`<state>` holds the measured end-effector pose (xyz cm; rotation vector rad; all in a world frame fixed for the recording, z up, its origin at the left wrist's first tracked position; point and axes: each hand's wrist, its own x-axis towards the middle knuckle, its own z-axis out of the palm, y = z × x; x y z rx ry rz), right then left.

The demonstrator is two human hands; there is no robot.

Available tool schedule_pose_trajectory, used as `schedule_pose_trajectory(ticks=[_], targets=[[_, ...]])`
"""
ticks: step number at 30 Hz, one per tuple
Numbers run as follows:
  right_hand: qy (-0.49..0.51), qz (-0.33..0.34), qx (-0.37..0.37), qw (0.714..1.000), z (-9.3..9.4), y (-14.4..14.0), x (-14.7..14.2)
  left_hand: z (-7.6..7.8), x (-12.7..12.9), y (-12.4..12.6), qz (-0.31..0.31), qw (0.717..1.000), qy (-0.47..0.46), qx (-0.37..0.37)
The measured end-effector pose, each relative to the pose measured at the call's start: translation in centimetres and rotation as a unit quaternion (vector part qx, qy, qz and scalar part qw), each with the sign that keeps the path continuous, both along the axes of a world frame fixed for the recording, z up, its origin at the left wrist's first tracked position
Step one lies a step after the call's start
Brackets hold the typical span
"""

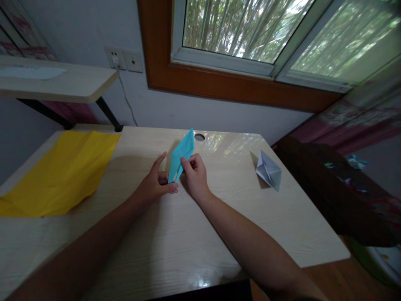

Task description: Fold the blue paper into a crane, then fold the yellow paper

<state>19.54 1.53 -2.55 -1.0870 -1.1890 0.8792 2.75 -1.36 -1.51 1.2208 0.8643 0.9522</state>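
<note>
A folded turquoise paper piece point(182, 153), long and pointed, stands tilted above the pale wooden table point(175, 234). My left hand point(156, 182) pinches its lower tip between thumb and fingers. My right hand point(194, 174) grips the paper's right edge near the middle, fingers curled. Both hands sit close together at the table's centre.
A large creased yellow sheet point(64, 170) lies flat at the table's left. A small folded white paper boat point(268, 170) rests at the right. A cable hole point(199, 136) is at the far edge. A raised shelf point(62, 83) stands back left; a window is above.
</note>
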Motion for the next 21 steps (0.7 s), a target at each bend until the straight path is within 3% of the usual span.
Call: schedule_pose_trajectory(ticks=[21], targets=[[0.075,0.026,-0.008,0.997,0.36,-0.35,0.01,0.31,0.13,0.0,-0.005,1.0,-0.01,-0.011]])
